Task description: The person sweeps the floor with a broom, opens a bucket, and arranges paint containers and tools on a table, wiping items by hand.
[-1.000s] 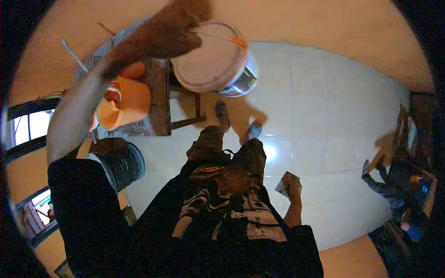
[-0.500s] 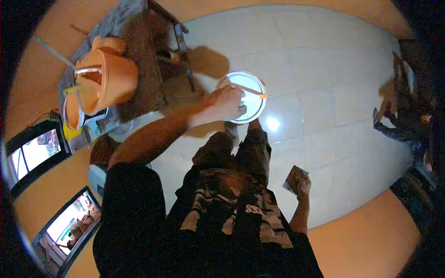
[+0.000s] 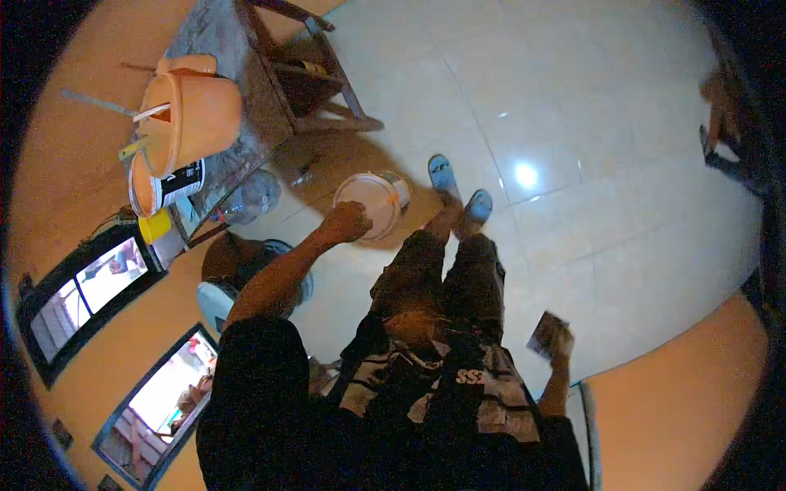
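My left hand (image 3: pixel 348 219) is closed at the near side of a round white bucket (image 3: pixel 368 190), apparently on its handle, though the fingers hide the grip itself. An orange tab shows on the bucket's rim, away from the hand. Out to my right side, my right hand (image 3: pixel 562 340) pinches a thin, dark, square sheet (image 3: pixel 546 333); its material is hard to make out.
At left, a worn wooden table (image 3: pixel 214 41) bears an orange pail (image 3: pixel 201 114) and a paint tub (image 3: pixel 182 182). A clear bottle (image 3: pixel 255 196) and a dark round container (image 3: pixel 274 260) are nearby. My sandalled feet (image 3: pixel 458 192) stand on tiles. Dark furniture (image 3: pixel 729 123) is at right.
My left hand and the bucket have moved left, from in front of my legs to beside the table. My view has shifted, uncovering my feet. The right hand still holds the sheet.
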Available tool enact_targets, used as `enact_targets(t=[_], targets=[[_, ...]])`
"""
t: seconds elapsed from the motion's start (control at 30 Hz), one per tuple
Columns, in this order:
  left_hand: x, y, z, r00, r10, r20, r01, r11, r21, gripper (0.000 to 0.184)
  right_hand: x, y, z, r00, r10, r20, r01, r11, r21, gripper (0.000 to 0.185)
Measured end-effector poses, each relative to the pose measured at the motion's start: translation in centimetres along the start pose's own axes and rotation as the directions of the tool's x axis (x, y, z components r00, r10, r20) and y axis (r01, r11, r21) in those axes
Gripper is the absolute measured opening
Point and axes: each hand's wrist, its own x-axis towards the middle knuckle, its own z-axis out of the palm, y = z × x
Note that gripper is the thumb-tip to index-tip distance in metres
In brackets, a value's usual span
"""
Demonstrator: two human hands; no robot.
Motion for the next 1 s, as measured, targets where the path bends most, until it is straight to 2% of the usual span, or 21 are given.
enact_targets(t=[0.07,0.1,0.13,0.2,0.23,0.3,0.33,0.37,0.4,0.43,0.47,0.53,0.57,0.63,0.8,0.87,0.9,0.93,1.0], targets=[[-2.1,-2.1,2.7,0.996,0.067,-0.059,-0.068,0.998,-0.005,0.039,2.8,4.8,-1.7,0.997,0.038,-0.073,-0.04,0.999,-0.024,0.059],[-3.2,-2.8,3.3,0.99,0.104,-0.093,-0.106,0.994,-0.019,0.041,4.2,7.0,-3.3,0.999,-0.047,-0.009,0.046,0.992,-0.115,0.05],[-4.1,-3.2,4.0,0.996,0.079,-0.041,-0.079,0.997,-0.013,0.042,5.3,8.3,-4.0,0.989,-0.132,0.065,0.143,0.969,-0.201,0.043],[-5.0,-4.0,5.3,0.999,0.024,0.04,-0.024,1.0,0.006,0.043,3.9,3.4,-0.9,0.987,-0.129,0.094,0.125,0.991,0.053,0.038],[-5.5,-2.3,4.2,0.984,-0.174,0.044,0.178,0.973,-0.149,0.042,3.1,1.1,0.2,0.983,-0.161,0.083,0.157,0.986,0.052,0.035],[-6.4,-5.1,8.4,0.975,0.069,-0.211,-0.056,0.996,0.065,0.043,2.7,0.5,2.0,0.992,-0.12,0.048,0.122,0.992,-0.04,0.034],[-6.1,-7.2,11.2,0.977,0.043,-0.211,-0.042,0.999,0.011,0.03,2.4,0.3,3.3,0.995,-0.097,0.034,0.1,0.992,-0.083,0.034],[-5.8,-8.1,12.1,0.977,0.017,-0.211,-0.027,0.999,-0.043,0.019,1.8,0.2,4.6,0.985,-0.166,0.047,0.169,0.981,-0.09,0.034],[-5.3,-9.3,13.2,0.983,-0.147,-0.112,0.126,0.976,-0.177,0.027,0.6,0.3,6.0,0.972,-0.227,0.058,0.231,0.968,-0.095,0.034],[-4.3,-7.7,10.9,0.957,-0.291,0.014,0.283,0.915,-0.288,0.035,-0.9,0.5,7.5,0.957,-0.281,0.066,0.287,0.953,-0.1,0.034],[-3.4,-7.5,10.0,0.898,-0.411,0.158,0.44,0.82,-0.367,0.043,-2.6,0.6,9.5,0.973,-0.227,0.038,0.23,0.967,-0.109,0.041],[-1.1,-12.1,16.5,0.95,-0.301,0.089,0.314,0.91,-0.27,0.043,-6.4,2.1,13.0,0.995,-0.099,-0.013,0.096,0.986,-0.133,0.054],[-0.2,-13.9,19.6,0.968,-0.242,0.062,0.25,0.943,-0.221,0.043,-7.8,6.2,13.2,0.997,-0.08,-0.005,0.077,0.976,-0.204,0.051],[1.5,-16.0,22.4,0.964,-0.266,0.012,0.26,0.929,-0.263,0.045,-11.1,14.3,13.6,1.0,-0.013,-0.011,0.009,0.961,-0.278,0.048],[6.6,-18.9,27.4,0.942,-0.321,-0.099,0.264,0.89,-0.372,0.054,-19.2,21.0,19.4,0.966,0.255,-0.042,-0.257,0.935,-0.242,0.047],[8.2,-22.8,33.0,0.943,-0.324,-0.08,0.259,0.862,-0.435,0.056,-20.9,21.8,20.6,0.944,0.327,-0.047,-0.328,0.911,-0.249,0.047],[10.3,-25.0,38.7,0.872,-0.485,0.072,0.432,0.69,-0.581,0.058,-21.3,21.9,21.1,0.934,0.353,-0.048,-0.353,0.9,-0.256,0.047],[11.9,-27.8,41.5,0.878,-0.451,0.161,0.469,0.743,-0.478,0.057,-21.6,21.9,21.5,0.924,0.379,-0.045,-0.376,0.885,-0.275,0.046],[11.9,-26.7,39.1,0.88,-0.443,0.174,0.471,0.758,-0.451,0.056,-21.4,21.8,22.0,0.916,0.4,-0.038,-0.391,0.863,-0.321,0.046]])
